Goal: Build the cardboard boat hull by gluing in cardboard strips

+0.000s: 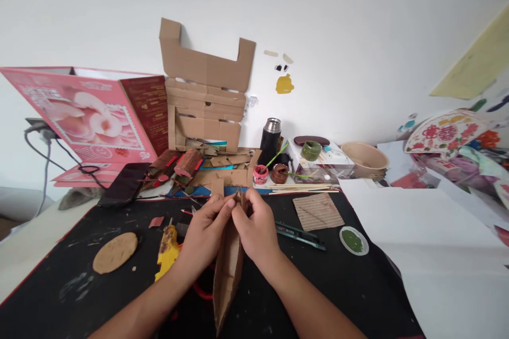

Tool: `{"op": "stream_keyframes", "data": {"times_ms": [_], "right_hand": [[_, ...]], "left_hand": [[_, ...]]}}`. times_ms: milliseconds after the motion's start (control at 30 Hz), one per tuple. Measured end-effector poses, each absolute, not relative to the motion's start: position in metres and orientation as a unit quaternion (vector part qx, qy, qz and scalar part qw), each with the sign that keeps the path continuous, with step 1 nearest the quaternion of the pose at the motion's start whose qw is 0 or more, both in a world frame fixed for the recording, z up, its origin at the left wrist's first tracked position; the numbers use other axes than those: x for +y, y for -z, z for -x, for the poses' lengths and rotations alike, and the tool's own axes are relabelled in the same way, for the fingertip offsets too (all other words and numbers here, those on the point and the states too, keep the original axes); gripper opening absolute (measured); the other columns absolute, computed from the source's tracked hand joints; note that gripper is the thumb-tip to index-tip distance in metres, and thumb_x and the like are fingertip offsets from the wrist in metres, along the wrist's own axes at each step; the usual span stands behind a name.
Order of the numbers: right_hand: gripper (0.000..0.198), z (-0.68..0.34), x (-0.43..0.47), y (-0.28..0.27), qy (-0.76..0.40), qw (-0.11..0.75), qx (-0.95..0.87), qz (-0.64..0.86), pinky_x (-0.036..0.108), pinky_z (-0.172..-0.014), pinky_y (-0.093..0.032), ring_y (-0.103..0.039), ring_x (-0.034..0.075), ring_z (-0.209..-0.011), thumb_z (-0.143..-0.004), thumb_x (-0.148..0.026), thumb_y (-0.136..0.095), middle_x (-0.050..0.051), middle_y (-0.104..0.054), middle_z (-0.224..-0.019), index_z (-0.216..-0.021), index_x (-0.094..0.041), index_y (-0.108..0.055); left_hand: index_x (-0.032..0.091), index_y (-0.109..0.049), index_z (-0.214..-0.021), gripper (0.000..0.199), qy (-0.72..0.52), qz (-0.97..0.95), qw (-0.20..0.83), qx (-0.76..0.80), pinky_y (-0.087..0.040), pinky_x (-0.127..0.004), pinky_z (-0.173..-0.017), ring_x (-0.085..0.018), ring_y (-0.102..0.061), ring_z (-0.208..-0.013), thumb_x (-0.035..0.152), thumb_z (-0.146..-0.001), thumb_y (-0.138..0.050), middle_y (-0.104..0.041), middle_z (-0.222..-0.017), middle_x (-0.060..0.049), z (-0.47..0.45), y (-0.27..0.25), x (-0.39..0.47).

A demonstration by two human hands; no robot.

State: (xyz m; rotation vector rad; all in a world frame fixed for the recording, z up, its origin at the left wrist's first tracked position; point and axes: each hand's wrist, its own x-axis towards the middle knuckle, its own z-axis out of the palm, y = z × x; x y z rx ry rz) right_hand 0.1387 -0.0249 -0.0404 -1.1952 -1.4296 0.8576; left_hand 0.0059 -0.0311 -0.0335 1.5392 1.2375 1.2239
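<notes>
Both hands meet at the far end of a folded cardboard boat shape [227, 280], whose long hollow body points back toward me. My left hand [211, 222] pinches its left side near the tip. From the other side my right hand [254, 222] presses thumb and fingers on the same tip. Part of the pinched end is hidden behind the fingers. A yellow glue gun [167, 250] lies beside my left forearm, partly covered by it. To the right of my right hand rests a dark green utility knife [300, 235].
A round cardboard disc [115, 252] lies at left, near a phone [124, 184]. Corrugated cardboard [318, 211] and a lid of green paint [353, 241] are at right. Behind stand paint jars [280, 172], a black thermos [270, 140], an open cardboard box [207, 74] and a pink box [95, 116].
</notes>
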Motion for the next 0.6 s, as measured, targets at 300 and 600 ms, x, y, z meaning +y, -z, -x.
{"op": "stream_keyframes", "data": {"times_ms": [300,600], "right_hand": [[0.025,-0.144,-0.021,0.039,-0.366,0.509,-0.598,0.499,0.029,-0.06,-0.032,-0.044,0.015,-0.063,-0.088,-0.037,-0.06,-0.007,-0.046,-0.066,-0.073,-0.025,-0.043],[0.026,-0.153,-0.011,0.039,-0.363,0.526,-0.572,0.514,0.029,-0.058,-0.032,-0.043,0.015,-0.061,-0.087,-0.038,-0.06,-0.007,-0.042,-0.063,-0.071,-0.026,-0.043]], "left_hand": [[0.022,-0.084,-0.117,0.05,-0.49,-0.578,0.426,0.494,-0.05,-0.043,-0.105,-0.031,-0.07,-0.111,0.063,-0.093,-0.068,-0.08,-0.111,-0.008,-0.003,0.039,-0.028],[0.02,-0.075,-0.129,0.053,-0.487,-0.574,0.486,0.444,-0.051,-0.045,-0.114,-0.033,-0.069,-0.129,0.058,-0.092,-0.074,-0.077,-0.135,-0.011,-0.004,0.038,-0.026]]}}
